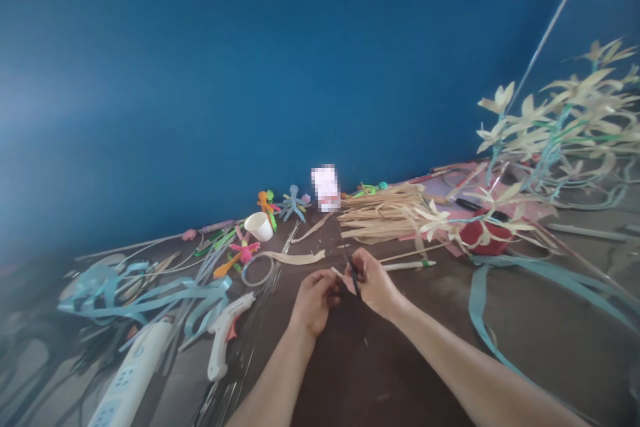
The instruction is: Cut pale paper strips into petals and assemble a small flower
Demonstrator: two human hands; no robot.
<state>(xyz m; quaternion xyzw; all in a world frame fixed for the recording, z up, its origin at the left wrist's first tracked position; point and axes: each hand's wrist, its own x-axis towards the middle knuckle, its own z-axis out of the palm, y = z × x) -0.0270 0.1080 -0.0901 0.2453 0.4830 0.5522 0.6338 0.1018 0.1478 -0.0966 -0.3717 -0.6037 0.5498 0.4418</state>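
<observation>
My left hand (314, 303) is closed, its fingertips pinching a short pale strip (338, 273) that points toward my other hand. In my right hand (374, 285) is a slim dark tool, which looks like scissors (354, 273), pointing up and away from me; the fingers hide much of its handle. Both hands are over the dark brown table (380, 373), close together. Just beyond them lies a flat, pale dried-leaf strip (295, 257). A white stick (407, 266) with a green end lies beside my right hand.
Left are a white glue gun (223, 340), a power strip (133, 373), thin wires and blue ribbon (145, 300). A white cup (259, 227) and pipe-cleaner figures stand near the blue wall (300, 80). Right are dried leaf strips (380, 213), a red object (487, 235) and pale handmade flowers (570, 107).
</observation>
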